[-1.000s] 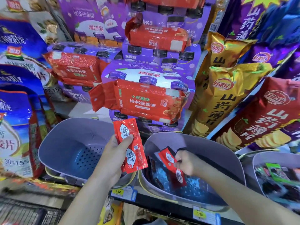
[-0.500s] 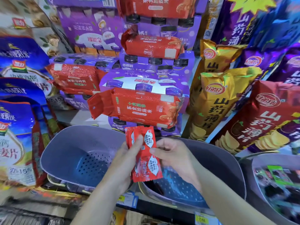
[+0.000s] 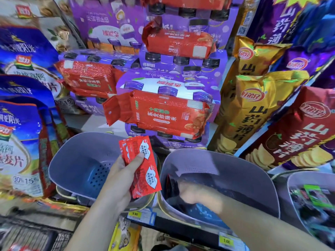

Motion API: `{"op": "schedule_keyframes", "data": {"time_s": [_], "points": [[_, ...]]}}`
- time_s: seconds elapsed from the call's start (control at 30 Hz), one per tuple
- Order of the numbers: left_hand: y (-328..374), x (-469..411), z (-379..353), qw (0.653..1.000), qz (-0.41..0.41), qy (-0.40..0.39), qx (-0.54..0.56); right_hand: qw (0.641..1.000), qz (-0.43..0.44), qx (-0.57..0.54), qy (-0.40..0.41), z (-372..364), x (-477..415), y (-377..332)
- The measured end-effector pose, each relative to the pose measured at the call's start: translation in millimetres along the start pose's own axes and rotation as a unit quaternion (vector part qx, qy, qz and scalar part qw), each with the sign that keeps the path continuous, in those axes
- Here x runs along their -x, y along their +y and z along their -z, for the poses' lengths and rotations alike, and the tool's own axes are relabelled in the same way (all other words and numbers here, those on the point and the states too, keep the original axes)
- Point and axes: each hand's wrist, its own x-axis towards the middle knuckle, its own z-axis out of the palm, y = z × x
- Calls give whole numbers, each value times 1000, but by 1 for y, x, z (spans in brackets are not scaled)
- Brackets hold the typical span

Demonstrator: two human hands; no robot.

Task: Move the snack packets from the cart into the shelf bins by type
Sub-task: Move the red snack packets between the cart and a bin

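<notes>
- Red snack packets (image 3: pixel 145 171): small fanned stack, clamped in left grip (image 3: pixel 121 180), thumb (image 3: pixel 136 160) pressed across front. Stack held upright above adjoining rims of left bin (image 3: pixel 72 160) and middle bin (image 3: pixel 244 171).
- Right grip (image 3: pixel 195 194): reached down inside middle bin, blurred. Could not be told whether apart, together or clamped on anything.
- Left bin: lavender, perforated floor seen.
- Right bin (image 3: pixel 297 178): dark and green packets noted inside.
- Shelf edge: price tags 9.90 (image 3: pixel 137 214) and 3.00 (image 3: pixel 226 241) recorded.
</notes>
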Motion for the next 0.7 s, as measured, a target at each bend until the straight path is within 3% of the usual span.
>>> {"op": "schedule_keyframes", "data": {"time_s": [0.3,0.37,0.57,0.7], "points": [[-4,-1,8,1000,7,-13,-7,997,25,-76,20,-3,-14,21],[-4,-3,8,1000,6,-9,-6,989,34,-138,34,-2,-14,32],[-6,-3,5,1000,2,-12,-9,945,61,-321,-13,18,12,51],[-6,2,0,1000,-3,-12,-25,893,46,-444,-54,30,28,65]]}}
